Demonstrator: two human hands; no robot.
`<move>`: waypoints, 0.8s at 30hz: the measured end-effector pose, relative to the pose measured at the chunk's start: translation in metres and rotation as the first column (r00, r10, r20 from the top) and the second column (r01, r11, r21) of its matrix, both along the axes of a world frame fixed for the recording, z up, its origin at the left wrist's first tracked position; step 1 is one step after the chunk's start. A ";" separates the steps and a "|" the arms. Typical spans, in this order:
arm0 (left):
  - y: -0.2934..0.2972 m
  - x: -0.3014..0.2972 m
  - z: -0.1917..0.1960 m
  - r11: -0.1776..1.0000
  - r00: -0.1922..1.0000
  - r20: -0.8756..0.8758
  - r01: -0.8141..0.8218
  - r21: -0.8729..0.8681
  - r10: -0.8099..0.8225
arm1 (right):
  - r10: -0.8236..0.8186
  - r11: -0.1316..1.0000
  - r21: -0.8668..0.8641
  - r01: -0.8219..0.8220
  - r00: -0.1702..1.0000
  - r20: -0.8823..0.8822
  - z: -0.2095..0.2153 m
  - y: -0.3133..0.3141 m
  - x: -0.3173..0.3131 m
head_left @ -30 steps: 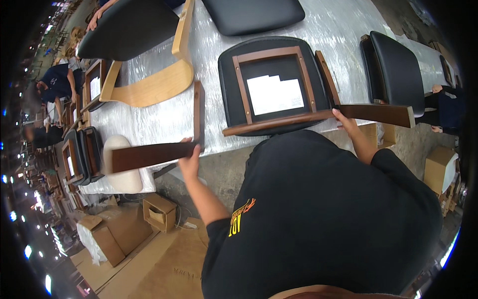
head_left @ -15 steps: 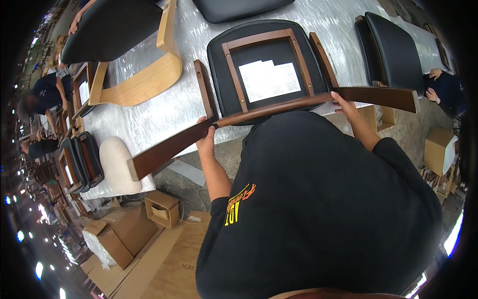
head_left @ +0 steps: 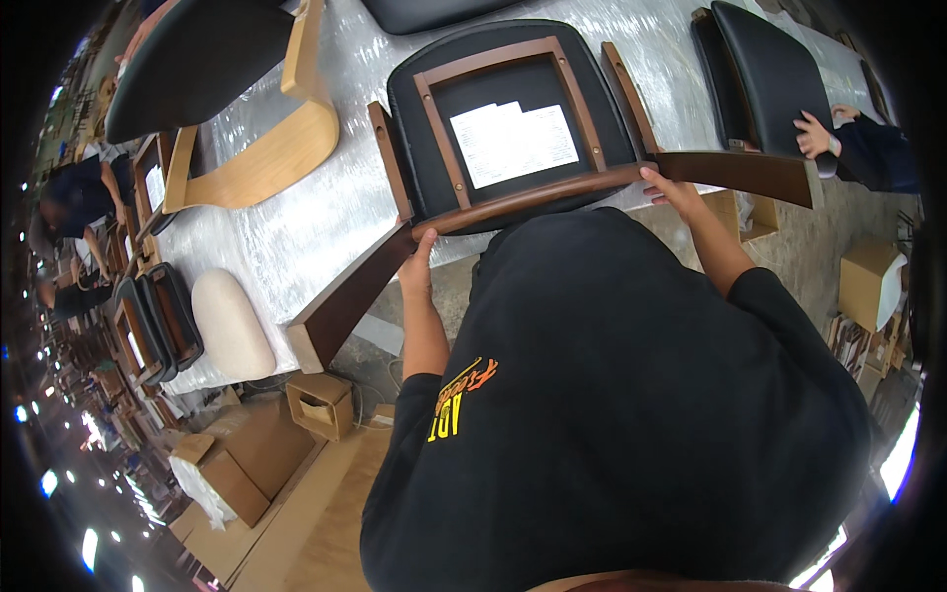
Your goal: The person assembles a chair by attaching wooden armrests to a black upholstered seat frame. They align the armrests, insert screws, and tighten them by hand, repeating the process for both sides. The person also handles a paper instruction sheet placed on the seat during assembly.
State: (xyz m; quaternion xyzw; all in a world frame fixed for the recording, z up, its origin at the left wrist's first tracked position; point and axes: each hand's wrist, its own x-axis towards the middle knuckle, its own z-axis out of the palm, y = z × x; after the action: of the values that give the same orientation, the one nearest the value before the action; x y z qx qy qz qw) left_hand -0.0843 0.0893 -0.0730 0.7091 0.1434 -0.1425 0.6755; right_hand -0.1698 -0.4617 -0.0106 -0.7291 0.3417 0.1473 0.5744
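Observation:
A dark brown wooden chair frame (head_left: 533,199) spans the space in front of me, its crossbar along the table's near edge and a wide leg angling out at each end. My left hand (head_left: 418,268) grips its left corner, thumb on the crossbar and the other fingers mostly hidden. At the right corner, my right hand (head_left: 677,197) holds the frame with the thumb near the crossbar's end. Between the frame's two side pieces lies an upturned black padded seat (head_left: 406,99), with a brown wooden underframe (head_left: 508,61) and white paper sheets (head_left: 515,144) on its underside.
Plastic film covers the table (head_left: 296,232). A light wood chair frame (head_left: 261,178) with a black pad stands left, a cream cushion (head_left: 232,326) nearer. At right, a co-worker's hand (head_left: 817,136) touches a black chair pad (head_left: 774,79). Cardboard boxes (head_left: 321,405) sit on the floor.
The chair frame's left leg has swung rightward and its end face shows more. My left thumb has shifted onto the crossbar. The co-worker's hand at right has reached onto the black pad.

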 end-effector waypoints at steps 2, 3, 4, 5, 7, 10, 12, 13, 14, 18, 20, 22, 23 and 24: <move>0.004 -0.001 0.001 1.000 1.000 0.016 -0.003 0.004 0.003 | 0.019 1.000 0.011 -0.019 1.000 -0.002 0.009 0.005 0.000; 0.005 -0.002 0.003 0.999 1.000 0.028 -0.011 0.030 0.010 | 0.013 0.999 0.030 -0.013 1.000 0.001 0.014 0.007 0.000; 0.005 -0.003 0.005 0.999 0.999 0.041 -0.014 0.051 0.012 | 0.002 0.999 0.046 -0.002 1.000 0.004 0.016 0.009 0.000; 0.003 -0.003 0.006 0.997 0.998 0.069 -0.006 0.074 0.001 | -0.012 0.999 0.053 0.012 1.000 0.007 0.019 0.008 0.000; 0.001 -0.003 0.008 0.992 0.997 -0.043 -0.059 0.115 0.064 | -0.016 0.996 0.087 0.012 0.999 0.039 0.017 0.006 -0.001; -0.005 -0.002 0.010 0.996 0.998 -0.025 -0.053 0.066 0.054 | 0.006 0.997 0.071 -0.015 0.991 0.133 0.008 -0.004 -0.007; -0.007 -0.002 0.011 0.996 0.997 -0.041 -0.061 0.059 0.064 | 0.038 0.996 0.076 -0.046 0.994 0.106 0.000 -0.013 -0.009; -0.008 -0.002 0.012 0.995 0.995 -0.065 -0.069 0.070 0.073 | 0.064 0.994 0.081 -0.069 0.996 0.065 -0.004 -0.015 -0.007; -0.008 -0.001 0.013 0.990 0.991 -0.089 -0.095 0.103 0.104 | 0.086 0.992 0.090 -0.089 0.996 0.031 -0.006 -0.018 -0.007; -0.009 0.000 0.015 0.995 0.995 -0.039 -0.094 0.016 0.095 | 0.152 0.984 0.089 -0.151 0.988 -0.007 -0.007 -0.022 -0.004; -0.010 0.000 0.013 0.993 0.994 -0.025 -0.106 -0.049 0.105 | 0.155 0.986 0.040 -0.159 0.985 0.077 -0.004 -0.020 -0.005; -0.009 0.001 0.012 0.989 0.991 -0.055 -0.123 -0.081 0.119 | 0.136 0.989 0.035 -0.141 0.982 0.133 -0.002 -0.018 -0.007; -0.008 0.002 0.011 0.985 0.990 -0.057 -0.136 -0.104 0.130 | 0.121 0.991 0.045 -0.129 0.981 0.153 -0.002 -0.017 -0.008; -0.007 0.003 0.011 0.985 0.987 -0.088 -0.140 -0.100 0.132 | 0.157 0.988 -0.017 -0.156 0.976 0.148 -0.004 -0.017 -0.009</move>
State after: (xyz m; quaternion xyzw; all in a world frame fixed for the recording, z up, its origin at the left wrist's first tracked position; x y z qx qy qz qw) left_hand -0.0816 0.0818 -0.0622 0.6543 0.2110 -0.1322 0.7141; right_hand -0.1786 -0.4784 -0.0147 -0.7644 0.2397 0.1361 0.5829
